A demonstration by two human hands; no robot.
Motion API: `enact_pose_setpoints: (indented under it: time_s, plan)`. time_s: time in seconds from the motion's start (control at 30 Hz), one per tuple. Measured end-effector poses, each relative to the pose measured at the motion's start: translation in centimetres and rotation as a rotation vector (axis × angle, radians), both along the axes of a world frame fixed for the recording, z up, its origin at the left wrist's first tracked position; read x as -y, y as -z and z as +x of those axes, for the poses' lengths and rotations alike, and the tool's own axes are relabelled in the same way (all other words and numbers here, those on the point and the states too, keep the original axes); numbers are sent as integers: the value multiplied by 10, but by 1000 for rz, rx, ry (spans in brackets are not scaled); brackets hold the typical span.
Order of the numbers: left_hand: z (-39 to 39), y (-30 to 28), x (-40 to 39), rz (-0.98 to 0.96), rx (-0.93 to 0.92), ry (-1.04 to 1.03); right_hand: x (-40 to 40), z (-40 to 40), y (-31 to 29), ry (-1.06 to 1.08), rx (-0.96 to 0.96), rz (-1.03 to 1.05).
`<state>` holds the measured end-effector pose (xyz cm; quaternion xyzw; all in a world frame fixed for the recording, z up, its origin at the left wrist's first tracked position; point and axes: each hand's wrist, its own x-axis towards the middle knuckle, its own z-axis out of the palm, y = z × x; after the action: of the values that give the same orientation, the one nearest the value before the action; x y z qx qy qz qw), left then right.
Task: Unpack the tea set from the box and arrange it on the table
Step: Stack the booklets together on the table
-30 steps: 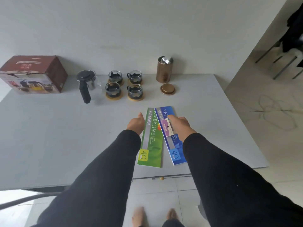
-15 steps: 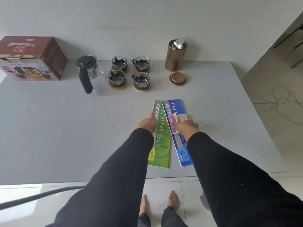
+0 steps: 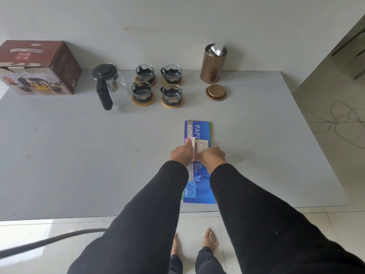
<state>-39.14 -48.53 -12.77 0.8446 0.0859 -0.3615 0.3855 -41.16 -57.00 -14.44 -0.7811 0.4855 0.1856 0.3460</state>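
The brown tea set box (image 3: 39, 66) lies at the table's far left. Beside it stand a glass teapot (image 3: 107, 84) with a black lid and handle and several glass cups (image 3: 171, 94) on wooden coasters, two by two. A blue booklet (image 3: 199, 131) lies on a green one, of which only a thin edge shows. My left hand (image 3: 181, 155) and my right hand (image 3: 212, 156) meet on top of it, both gripping small pink and beige cards (image 3: 200, 145). The fingertips are partly hidden.
A gold canister (image 3: 213, 64) stands open at the back with a foil bag inside, and its lid (image 3: 215, 92) lies in front of it. The grey table (image 3: 79, 155) ends at the right; a cable (image 3: 345, 119) lies on the floor there. A dark tube (image 3: 39, 242) crosses the lower left.
The blue booklet now lies on top of the green one instead of beside it. My left hand has moved right to join my right hand on the small cards.
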Motion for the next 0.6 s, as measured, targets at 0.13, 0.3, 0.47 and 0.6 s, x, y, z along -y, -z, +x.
enact_pose_setpoints:
  time_s: [0.13,0.3,0.47,0.6]
  plan:
    - [-1,9,1,-12,-22,-30,1,-3,1,71,36,22]
    - [-3,17,0,14,-17,-16,9,-14,0,90,58,128]
    - [3,18,13,57,12,35,21,-15,-8,180,101,253]
    - [10,6,41,88,93,40,46,-13,-10,276,211,295]
